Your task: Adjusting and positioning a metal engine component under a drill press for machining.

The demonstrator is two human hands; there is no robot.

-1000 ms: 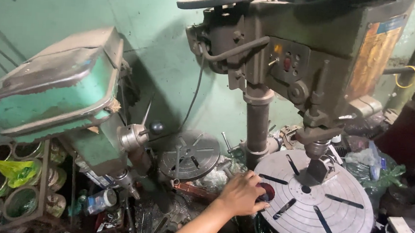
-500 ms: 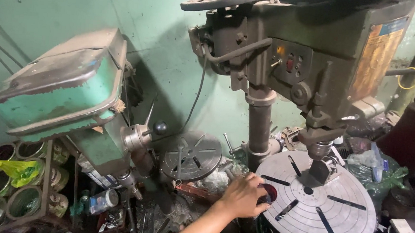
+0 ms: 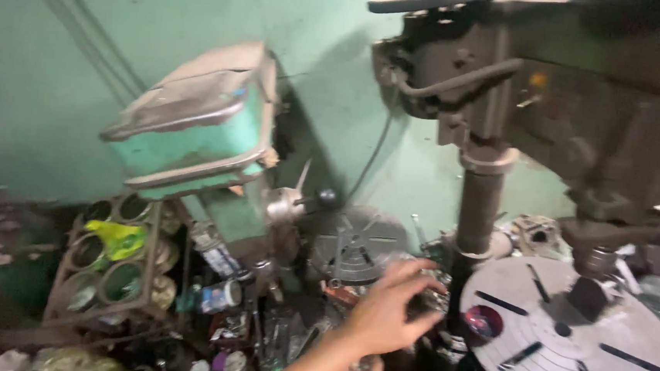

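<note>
1. One hand (image 3: 391,314), blurred by motion, is seen with fingers spread wide and nothing held; whether it is the left or the right cannot be told.
2. It is held just beside the dark column (image 3: 477,211) of the drill press, near the left edge of the round slotted table (image 3: 629,338).
3. A small red cup-like piece (image 3: 483,322) is seen at that table's left edge, close to the fingertips.
4. A green drill press (image 3: 194,133) is seen further left, above a rack of round holes (image 3: 108,255).

Dim workshop, stained green wall (image 3: 67,74) with hanging cables, dull light, cluttered bench of metal parts (image 3: 242,334)
</note>
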